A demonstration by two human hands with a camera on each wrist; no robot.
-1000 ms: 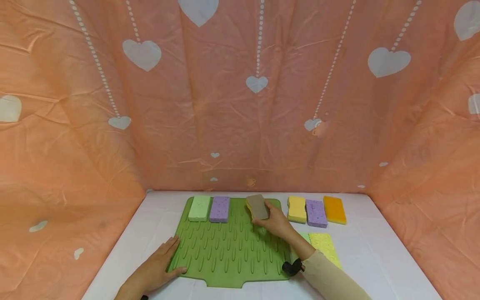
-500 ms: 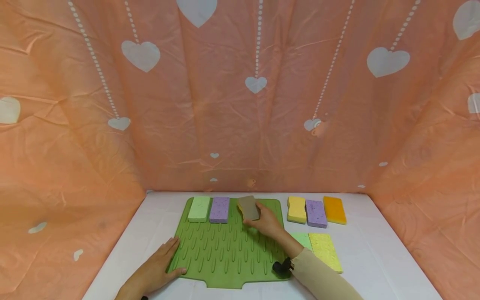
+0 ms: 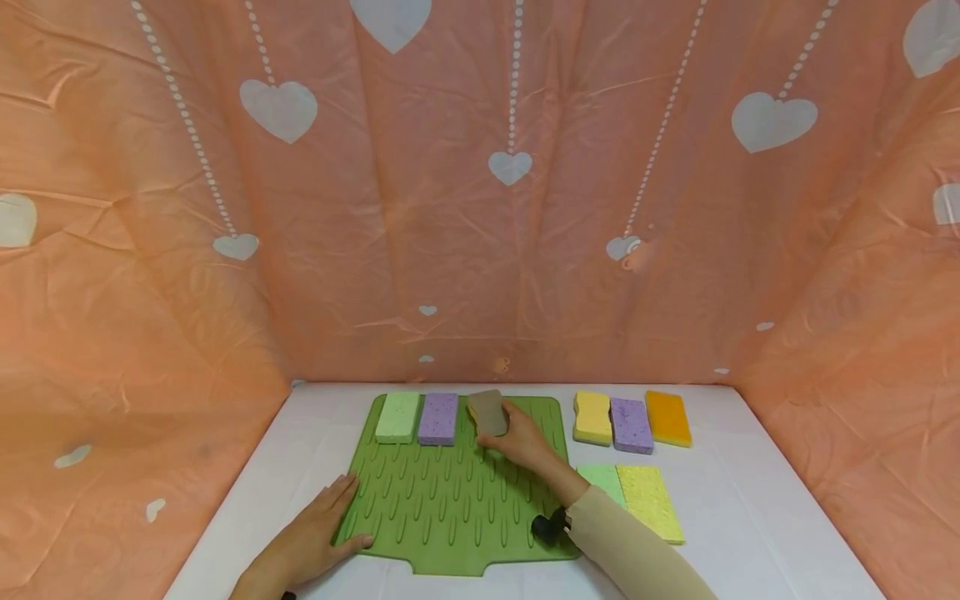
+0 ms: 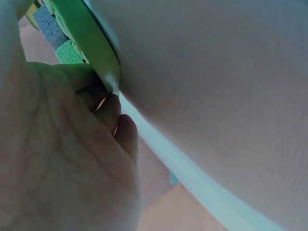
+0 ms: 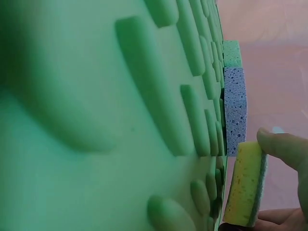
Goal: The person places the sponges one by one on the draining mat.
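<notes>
My right hand (image 3: 522, 436) pinches a sponge (image 3: 489, 413) with a grey-brown top between thumb and fingers, over the far part of a green ridged mat (image 3: 450, 508). In the right wrist view the sponge's yellow side (image 5: 244, 185) shows, close to the mat. Just left of it on the mat lie a purple sponge (image 3: 438, 418) and a pale green sponge (image 3: 398, 417), side by side. My left hand (image 3: 307, 533) rests at the mat's left edge, fingers extended and thumb over the near corner. In the left wrist view its fingers touch the mat's rim (image 4: 98, 48).
Right of the mat lie a yellow wavy-sided sponge (image 3: 593, 417), another purple sponge (image 3: 632, 425) and an orange sponge (image 3: 668, 417). Nearer are a flat yellow sponge (image 3: 651, 502) and a light green one (image 3: 602, 479), partly behind the right forearm. An orange heart-print curtain (image 3: 480, 250) encloses the white table.
My right hand has carried the grey-brown-topped sponge leftward across the mat, nearer the purple sponge. More of the light green sponge at right now shows. The left hand has stayed in place.
</notes>
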